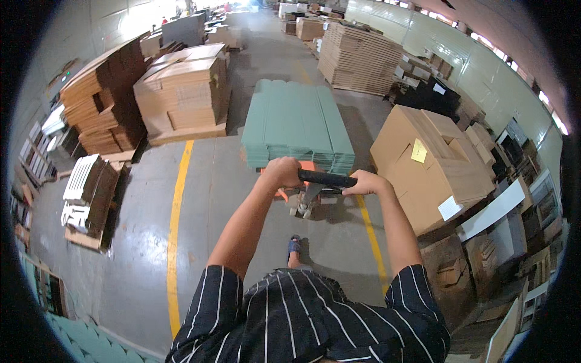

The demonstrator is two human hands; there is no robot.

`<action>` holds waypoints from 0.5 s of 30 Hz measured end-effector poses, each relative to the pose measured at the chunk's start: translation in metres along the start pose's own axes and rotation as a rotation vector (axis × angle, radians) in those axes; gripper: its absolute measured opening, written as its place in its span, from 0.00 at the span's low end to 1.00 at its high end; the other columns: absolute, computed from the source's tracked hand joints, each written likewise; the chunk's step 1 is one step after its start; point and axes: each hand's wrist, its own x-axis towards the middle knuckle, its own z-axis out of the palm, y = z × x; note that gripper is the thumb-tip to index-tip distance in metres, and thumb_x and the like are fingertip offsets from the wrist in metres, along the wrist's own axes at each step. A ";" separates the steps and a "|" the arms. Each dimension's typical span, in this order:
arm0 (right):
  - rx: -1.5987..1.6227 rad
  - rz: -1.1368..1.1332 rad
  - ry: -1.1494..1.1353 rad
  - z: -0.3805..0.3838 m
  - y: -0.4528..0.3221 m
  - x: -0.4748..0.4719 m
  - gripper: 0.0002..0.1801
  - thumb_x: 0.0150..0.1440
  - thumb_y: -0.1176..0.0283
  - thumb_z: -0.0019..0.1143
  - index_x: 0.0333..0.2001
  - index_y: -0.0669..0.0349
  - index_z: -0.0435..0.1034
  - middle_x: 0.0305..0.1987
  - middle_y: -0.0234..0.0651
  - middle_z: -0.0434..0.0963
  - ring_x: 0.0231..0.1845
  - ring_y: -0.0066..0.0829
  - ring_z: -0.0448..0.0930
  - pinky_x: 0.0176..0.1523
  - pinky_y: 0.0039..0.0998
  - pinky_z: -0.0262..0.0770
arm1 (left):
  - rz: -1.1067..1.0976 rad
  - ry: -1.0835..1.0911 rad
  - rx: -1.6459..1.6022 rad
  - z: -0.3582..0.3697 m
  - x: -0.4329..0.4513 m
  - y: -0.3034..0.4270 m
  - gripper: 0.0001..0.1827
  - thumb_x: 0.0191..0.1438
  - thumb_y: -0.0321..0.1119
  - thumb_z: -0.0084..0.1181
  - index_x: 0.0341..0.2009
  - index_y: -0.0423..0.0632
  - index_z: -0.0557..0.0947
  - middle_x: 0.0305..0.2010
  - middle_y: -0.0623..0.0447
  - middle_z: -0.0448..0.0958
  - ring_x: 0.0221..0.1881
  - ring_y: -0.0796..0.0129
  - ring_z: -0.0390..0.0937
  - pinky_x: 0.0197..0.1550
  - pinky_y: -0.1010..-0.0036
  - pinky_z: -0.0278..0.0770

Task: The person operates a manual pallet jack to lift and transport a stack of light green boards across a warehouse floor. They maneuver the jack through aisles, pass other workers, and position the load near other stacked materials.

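Note:
My left hand (pixel 284 172) is closed around the left end of the black handle (pixel 324 178) of an orange pallet truck (pixel 281 192). At the handle's right end, my right hand (pixel 366 182) grips it, the fingers partly hidden. The truck's small wheels (pixel 300 211) rest on the floor below the handle. Just beyond my hands a stack of green boards (pixel 292 118) with scalloped far ends sits on the truck; its forks are hidden under the load.
Yellow floor lines (pixel 178 204) run on both sides. Stacks of brown cardboard (pixel 181 93) stand left, with white-topped panels (pixel 84 181) nearer. At right are a large cardboard stack (pixel 408 172) and leaning boards (pixel 494 211). Farther ahead stands a tall stack of flat cardboard (pixel 356 56).

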 end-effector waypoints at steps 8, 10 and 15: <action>-0.118 0.045 0.228 0.205 0.001 -0.118 0.20 0.46 0.66 0.69 0.45 0.58 0.86 0.39 0.53 0.88 0.43 0.51 0.89 0.51 0.47 0.84 | -0.004 -0.215 0.147 0.146 -0.156 0.020 0.23 0.44 0.42 0.72 0.46 0.47 0.92 0.47 0.44 0.90 0.49 0.49 0.90 0.50 0.56 0.88; -0.180 -0.004 0.181 0.293 0.033 -0.126 0.20 0.48 0.69 0.66 0.46 0.57 0.86 0.43 0.54 0.88 0.48 0.53 0.88 0.54 0.49 0.84 | -0.106 -0.281 0.072 0.212 -0.227 0.030 0.21 0.46 0.42 0.72 0.45 0.48 0.93 0.47 0.44 0.90 0.50 0.48 0.89 0.51 0.56 0.88; -0.249 0.049 0.234 0.416 0.125 -0.223 0.22 0.47 0.68 0.68 0.49 0.55 0.84 0.50 0.52 0.87 0.55 0.55 0.86 0.57 0.48 0.83 | -0.054 -0.137 0.125 0.334 -0.332 0.129 0.15 0.48 0.42 0.71 0.39 0.50 0.93 0.41 0.46 0.91 0.46 0.47 0.90 0.47 0.55 0.88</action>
